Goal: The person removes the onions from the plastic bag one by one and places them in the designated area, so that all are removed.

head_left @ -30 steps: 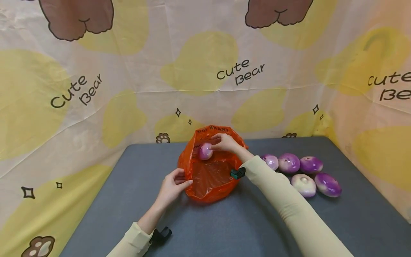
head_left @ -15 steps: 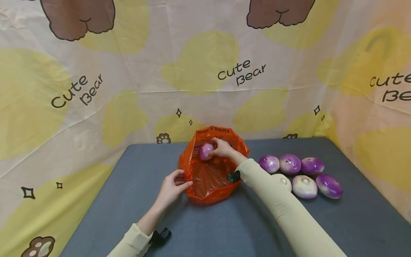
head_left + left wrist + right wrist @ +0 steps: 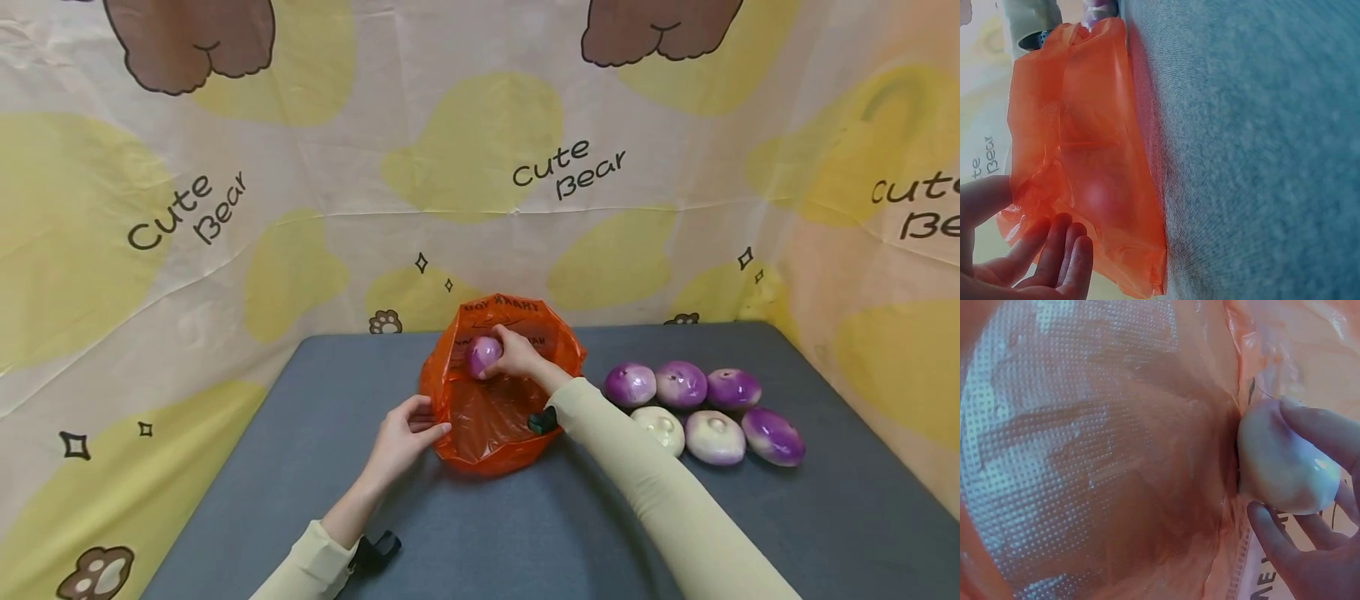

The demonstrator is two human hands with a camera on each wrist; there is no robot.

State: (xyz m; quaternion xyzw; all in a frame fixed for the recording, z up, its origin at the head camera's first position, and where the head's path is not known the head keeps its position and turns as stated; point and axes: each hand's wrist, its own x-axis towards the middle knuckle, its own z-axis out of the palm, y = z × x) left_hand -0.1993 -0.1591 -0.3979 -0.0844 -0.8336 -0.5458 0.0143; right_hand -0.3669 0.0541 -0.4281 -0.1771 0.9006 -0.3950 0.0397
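An orange plastic bag [image 3: 491, 454] stands on the grey table with its mouth facing me. At its left rim, my left hand [image 3: 400, 437] pinches the plastic between thumb and fingers; the left wrist view shows this left hand [image 3: 1041, 256] against the bag's outer side [image 3: 1094, 119]. Inside the mouth, my right hand [image 3: 519, 354] holds a purple-and-white onion [image 3: 482, 357]. Close up in the right wrist view, thumb and fingers of the right hand [image 3: 1319, 562] curl around the onion [image 3: 1285, 462], which is close against the bag's inside. The contact beneath it is hard to make out.
To the right of the bag lie several more onions [image 3: 681, 384], grouped in two rows on the grey table [image 3: 360, 375]. Behind the table hangs a printed cloth [image 3: 465, 167]. My right sleeve [image 3: 645, 475] passes close by the onions.
My right hand, with the onion, has shifted slightly down and deeper into the bag. The fingers have closed more around it. My left hand keeps its place on the rim.
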